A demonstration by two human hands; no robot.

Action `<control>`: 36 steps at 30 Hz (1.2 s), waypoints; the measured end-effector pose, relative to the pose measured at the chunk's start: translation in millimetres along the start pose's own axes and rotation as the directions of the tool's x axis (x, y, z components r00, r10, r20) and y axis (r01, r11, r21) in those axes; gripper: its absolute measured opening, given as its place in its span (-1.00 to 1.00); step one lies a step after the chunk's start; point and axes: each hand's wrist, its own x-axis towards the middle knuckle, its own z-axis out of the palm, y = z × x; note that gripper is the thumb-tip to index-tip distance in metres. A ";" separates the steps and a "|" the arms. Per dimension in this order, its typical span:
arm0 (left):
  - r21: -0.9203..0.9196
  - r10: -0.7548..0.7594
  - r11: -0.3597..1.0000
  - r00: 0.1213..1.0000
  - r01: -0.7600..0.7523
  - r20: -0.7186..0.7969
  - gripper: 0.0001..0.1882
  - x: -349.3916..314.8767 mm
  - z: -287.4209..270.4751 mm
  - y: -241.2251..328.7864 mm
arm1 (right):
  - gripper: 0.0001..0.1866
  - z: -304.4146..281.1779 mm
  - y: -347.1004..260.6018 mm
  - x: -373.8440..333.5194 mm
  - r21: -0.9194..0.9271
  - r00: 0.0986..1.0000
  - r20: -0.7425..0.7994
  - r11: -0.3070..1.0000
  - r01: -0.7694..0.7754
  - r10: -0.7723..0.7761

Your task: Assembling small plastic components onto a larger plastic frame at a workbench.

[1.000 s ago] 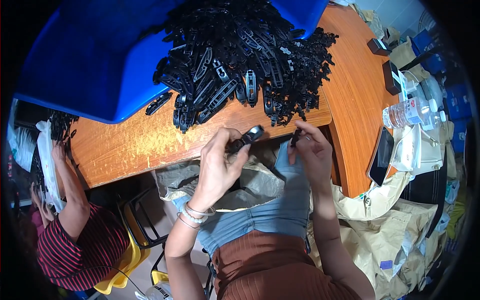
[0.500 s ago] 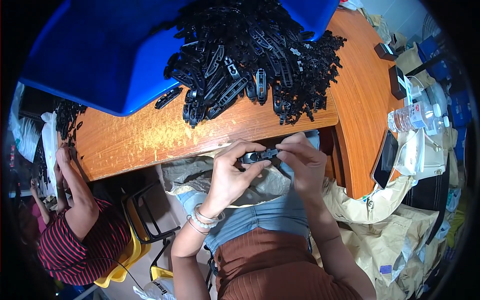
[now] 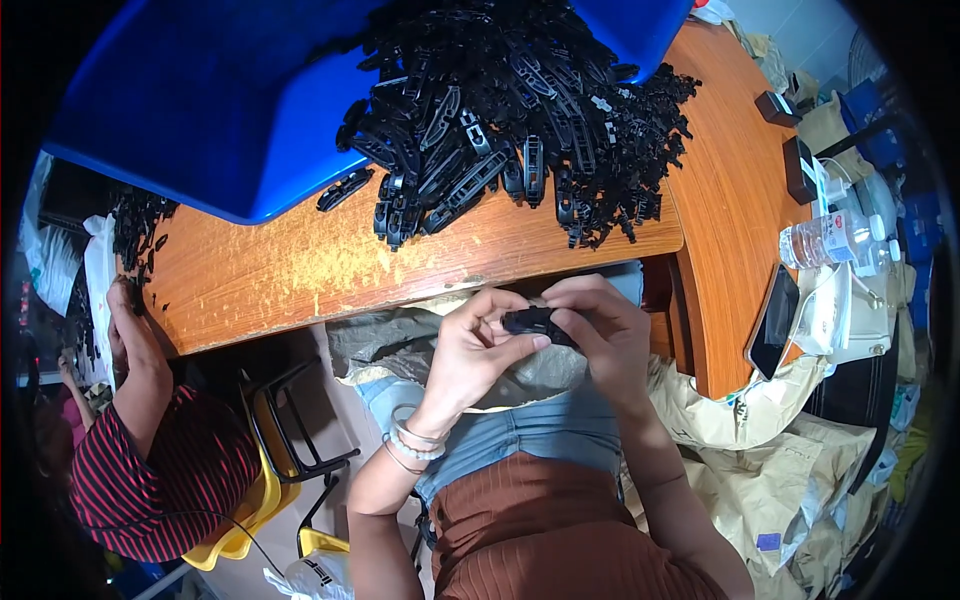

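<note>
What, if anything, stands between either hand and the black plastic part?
Nothing visible does: the left hand and right hand both have their fingers on the black plastic part. The heap of black pieces lies beyond them on the table, not in between.

Black, blue and orange here!
Black, this elongated plastic piece; deep blue, the angular plastic bin; orange-brown wood-grain tabletop, flecked pale yellow; and pinkish-red stripes across a black shirt.

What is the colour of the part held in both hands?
The held part is black; the head view shows it best.
</note>
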 end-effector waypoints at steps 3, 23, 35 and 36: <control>0.110 0.037 0.993 0.999 -0.034 -0.025 -0.70 -1.5 -5.8 -4.1 | -0.86 -1.1 -3.7 -3.6 -0.208 1.000 -0.011 0.978 0.013 -0.016; 0.665 -0.099 0.740 0.962 -0.099 0.254 -0.81 -3.0 -37.5 25.1 | -0.72 -7.5 12.8 -19.3 -0.216 0.912 0.234 0.932 -0.290 0.338; 0.904 0.353 0.325 0.922 -0.279 0.157 -0.75 111.4 16.1 1.9 | -0.89 -60.5 40.0 46.7 -0.828 0.919 0.009 0.512 0.228 -0.394; 0.905 0.354 0.323 0.922 -0.276 0.155 -0.75 117.0 17.8 -0.8 | -0.89 -60.9 41.3 47.1 -0.808 0.921 0.018 0.537 0.242 -0.388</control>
